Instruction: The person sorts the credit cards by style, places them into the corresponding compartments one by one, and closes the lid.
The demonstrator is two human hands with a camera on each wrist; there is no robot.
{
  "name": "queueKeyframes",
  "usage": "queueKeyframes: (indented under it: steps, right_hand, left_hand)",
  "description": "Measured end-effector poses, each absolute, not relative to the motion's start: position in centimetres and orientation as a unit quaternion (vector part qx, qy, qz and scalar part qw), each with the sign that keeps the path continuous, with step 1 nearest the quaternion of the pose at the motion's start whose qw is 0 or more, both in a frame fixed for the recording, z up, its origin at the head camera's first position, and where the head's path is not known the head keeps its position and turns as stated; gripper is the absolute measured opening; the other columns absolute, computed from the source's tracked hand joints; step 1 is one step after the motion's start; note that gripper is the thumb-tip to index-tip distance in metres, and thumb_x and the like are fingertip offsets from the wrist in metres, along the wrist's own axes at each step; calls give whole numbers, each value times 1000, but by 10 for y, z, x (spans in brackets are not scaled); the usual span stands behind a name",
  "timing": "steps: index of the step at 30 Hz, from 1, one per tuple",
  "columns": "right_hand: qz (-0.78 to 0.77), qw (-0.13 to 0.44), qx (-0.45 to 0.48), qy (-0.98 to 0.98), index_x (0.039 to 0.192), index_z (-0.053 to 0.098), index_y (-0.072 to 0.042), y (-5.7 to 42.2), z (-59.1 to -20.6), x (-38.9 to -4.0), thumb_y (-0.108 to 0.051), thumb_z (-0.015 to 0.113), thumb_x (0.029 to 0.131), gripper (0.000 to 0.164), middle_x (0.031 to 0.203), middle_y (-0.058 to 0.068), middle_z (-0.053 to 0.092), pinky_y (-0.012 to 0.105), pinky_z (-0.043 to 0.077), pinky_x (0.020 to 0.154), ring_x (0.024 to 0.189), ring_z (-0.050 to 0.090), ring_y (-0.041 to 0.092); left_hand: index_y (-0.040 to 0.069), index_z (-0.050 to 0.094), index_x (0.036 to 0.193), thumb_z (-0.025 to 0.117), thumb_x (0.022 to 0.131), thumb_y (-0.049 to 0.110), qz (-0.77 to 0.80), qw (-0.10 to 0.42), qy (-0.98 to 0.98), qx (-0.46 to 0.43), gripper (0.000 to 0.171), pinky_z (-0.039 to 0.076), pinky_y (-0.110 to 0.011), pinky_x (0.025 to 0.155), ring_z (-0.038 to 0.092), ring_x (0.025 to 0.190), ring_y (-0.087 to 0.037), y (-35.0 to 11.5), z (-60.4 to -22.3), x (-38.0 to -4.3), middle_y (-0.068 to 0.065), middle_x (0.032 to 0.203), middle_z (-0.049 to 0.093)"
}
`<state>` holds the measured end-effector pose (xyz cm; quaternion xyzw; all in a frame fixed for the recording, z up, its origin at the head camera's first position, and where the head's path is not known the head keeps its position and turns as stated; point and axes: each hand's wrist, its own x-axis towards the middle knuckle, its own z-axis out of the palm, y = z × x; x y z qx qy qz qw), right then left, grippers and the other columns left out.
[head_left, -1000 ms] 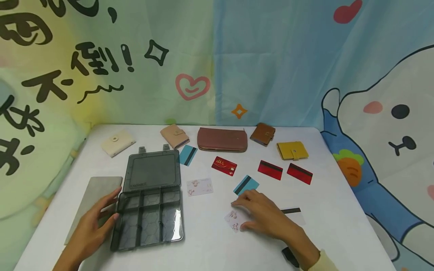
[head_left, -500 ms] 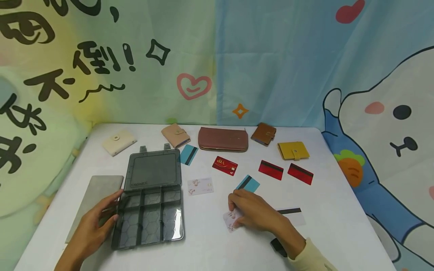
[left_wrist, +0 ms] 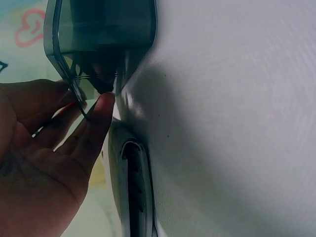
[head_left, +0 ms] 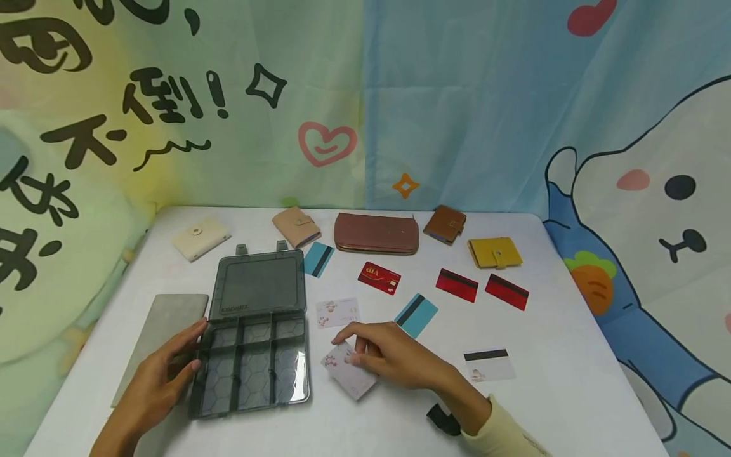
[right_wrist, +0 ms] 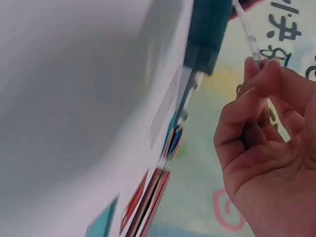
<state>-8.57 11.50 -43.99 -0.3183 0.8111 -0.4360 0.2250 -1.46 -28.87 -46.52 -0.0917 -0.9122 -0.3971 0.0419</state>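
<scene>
In the head view my right hand [head_left: 394, 355] pinches a white card with a small pink print [head_left: 348, 374] between thumb and fingers. It hangs tilted above the white table; the right wrist view shows this card [right_wrist: 251, 42] nearly edge-on at the fingertips. My left hand [head_left: 157, 381] touches the left edge of a dark translucent divided case [head_left: 257, 355] with thumb and fingers fairly straight. Its lid [head_left: 259, 285] lies folded back and its compartments hold nothing. In the left wrist view the thumb tip of my left hand [left_wrist: 59, 133] meets the case's corner [left_wrist: 106, 74].
Beside the case lies a long grey wallet [head_left: 165, 330]. Several cards lie about: white [head_left: 337, 313], blue [head_left: 417, 315], red [head_left: 379, 278], and white with a black stripe [head_left: 489, 366]. Wallets, including a brown one [head_left: 377, 233] and a yellow one [head_left: 495, 252], line the back.
My right hand has picked the white card up off the table and moved it left toward the case. The blue card behind it is uncovered. My left hand stays at the case.
</scene>
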Motion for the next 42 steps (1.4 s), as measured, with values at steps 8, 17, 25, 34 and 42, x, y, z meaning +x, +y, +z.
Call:
queueKeyframes:
  steps: [8, 17, 25, 34, 42]
  right_hand:
    - [-535, 226, -273, 767, 120, 64, -23, 73, -445, -87, -22, 73, 92, 30, 75, -1, 68, 20, 39, 46, 56, 65, 35]
    - [-495, 157, -263, 813, 116, 66, -20, 30, -462, -86, -17, 78, 87, 31, 70, -11, 68, 19, 48, 50, 50, 59, 9]
    - [-341, 59, -307, 887, 104, 74, -19, 15, -464, -85, -28, 86, 78, 29, 71, -11, 53, 14, 37, 59, 64, 44, -3]
    - [-402, 95, -254, 874, 110, 72, -23, 43, -463, -122, -36, 84, 80, 35, 81, -6, 64, 24, 46, 66, 68, 54, 7]
    - [-415, 80, -157, 893, 113, 72, -17, 90, -469, -180, -34, 86, 79, 41, 97, 3, 68, 29, 49, 73, 86, 56, 20]
  left_hand:
    - [14, 40, 153, 68, 88, -8, -403, 31, -911, -83, 73, 46, -3, 87, 40, 119, 19, -290, -466, -15, -18, 151, 46]
    - [13, 41, 153, 67, 88, -8, -403, 34, -911, -81, 73, 43, 0, 87, 39, 118, 19, -289, -467, -15, -17, 151, 46]
    - [13, 41, 152, 67, 88, -10, -405, 44, -909, -85, 73, 44, -1, 87, 39, 119, 20, -287, -467, -14, -18, 151, 46]
    - [12, 42, 152, 67, 87, -12, -402, 51, -910, -88, 73, 44, -1, 86, 39, 118, 21, -286, -468, -14, -19, 150, 47]
    - [11, 42, 152, 66, 87, -12, -402, 58, -909, -92, 72, 42, 0, 88, 40, 119, 20, -286, -469, -14, -22, 149, 47]
